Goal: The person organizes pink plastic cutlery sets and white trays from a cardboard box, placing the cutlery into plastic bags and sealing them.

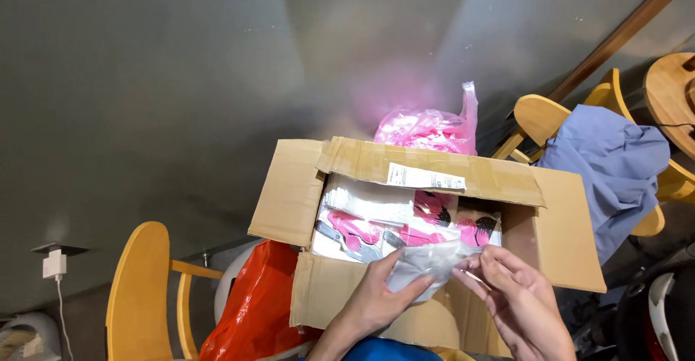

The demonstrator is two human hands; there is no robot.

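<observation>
Cardboard everywhere in our head view, basically: a big open cardboard box [427,223] sits right in front of us with its flaps [286,194] folded out, and a white paper label [426,178] is stuck on the far flap. Our left hand [376,299] and right hand [517,299] are both down at the near edge of the box, pinching a small clear plastic packet [428,261] between them; left fingers are closed on its lower left part, right fingertips are closed on its right edge, so both hands are gripping it. The packet hangs just over the box's near rim, touching nothing but our fingers as far as we can tell. Inside the box we see more flat plastic packets with pink items [405,227] in them, stacked loosely. Behind the box there's a pink plastic bag [434,126] poking up against the grey wall [181,78]. Left of the box is a red-orange plastic bag [250,303] and a yellow wooden chair [141,288], plus a white charger [54,263] plugged in low on the wall. Off to the right, another yellow chair [539,115] has a blue cloth [608,165] draped over it.
</observation>
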